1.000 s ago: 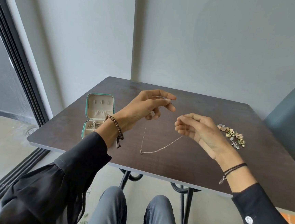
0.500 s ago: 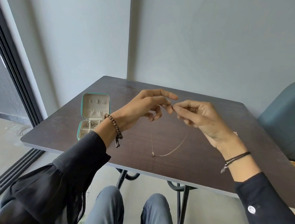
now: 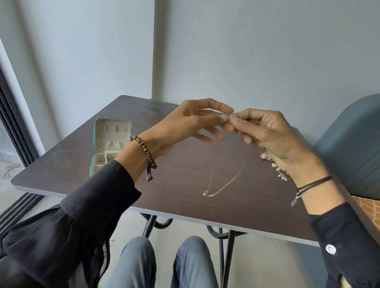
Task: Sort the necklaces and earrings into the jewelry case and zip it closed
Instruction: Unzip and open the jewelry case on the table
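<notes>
1. Head view: I see a dark table (image 3: 179, 202).
2. The case (image 3: 113, 134) stands open near the table's left edge, lid upright, with some jewelry in its base.
3. My left hand (image 3: 186, 125) and right hand (image 3: 270, 137) meet fingertip to fingertip above the table, each pinching the necklace (image 3: 227, 179), the other fingers loosely spread.
4. The necklace hangs below them in a loop, with its pendant lowest.
5. Earrings (image 3: 280, 172) lie heaped on the table, partly hidden behind my right wrist.

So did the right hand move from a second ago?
Yes. The right hand lifted up and left from beside the earrings on the table, and now pinches the necklace top together with the left hand.
</notes>
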### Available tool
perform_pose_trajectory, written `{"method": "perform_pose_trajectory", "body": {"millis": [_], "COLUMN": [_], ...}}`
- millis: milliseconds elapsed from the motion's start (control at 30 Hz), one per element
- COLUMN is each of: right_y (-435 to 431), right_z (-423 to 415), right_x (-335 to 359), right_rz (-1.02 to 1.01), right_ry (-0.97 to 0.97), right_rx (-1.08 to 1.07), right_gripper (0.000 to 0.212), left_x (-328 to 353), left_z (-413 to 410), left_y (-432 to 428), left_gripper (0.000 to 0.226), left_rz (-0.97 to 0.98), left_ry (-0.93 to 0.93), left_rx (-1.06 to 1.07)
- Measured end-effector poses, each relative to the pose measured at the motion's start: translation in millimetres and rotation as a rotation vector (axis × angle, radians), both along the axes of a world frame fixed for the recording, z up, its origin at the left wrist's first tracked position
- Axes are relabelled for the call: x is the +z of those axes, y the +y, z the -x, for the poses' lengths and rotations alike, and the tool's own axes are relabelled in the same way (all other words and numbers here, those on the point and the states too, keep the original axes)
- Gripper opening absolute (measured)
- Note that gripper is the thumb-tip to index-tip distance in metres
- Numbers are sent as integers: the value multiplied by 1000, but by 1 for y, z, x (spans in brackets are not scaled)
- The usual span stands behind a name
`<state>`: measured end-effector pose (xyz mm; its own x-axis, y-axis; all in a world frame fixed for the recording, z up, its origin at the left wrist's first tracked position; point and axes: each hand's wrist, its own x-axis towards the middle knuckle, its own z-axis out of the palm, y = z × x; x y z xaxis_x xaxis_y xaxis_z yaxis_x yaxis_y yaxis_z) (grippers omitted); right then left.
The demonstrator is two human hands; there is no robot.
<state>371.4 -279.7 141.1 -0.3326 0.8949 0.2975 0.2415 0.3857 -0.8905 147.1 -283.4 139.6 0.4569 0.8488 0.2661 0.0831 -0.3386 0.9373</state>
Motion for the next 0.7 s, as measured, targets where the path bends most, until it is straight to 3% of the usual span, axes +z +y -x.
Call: {"method": "perform_pose_trajectory", "body": {"millis": [700], "right_y": [146], "right_z": [-21], "right_x": [-85], "right_rz": [101], "right_ry": [-364], "right_rx": [-22], "right_gripper": [14], "left_x": [-93], "left_z": [-38], "left_y": [141], "left_gripper": [11], "left_rz": [-6], "left_ry": [359], "left_rx": [295]}}
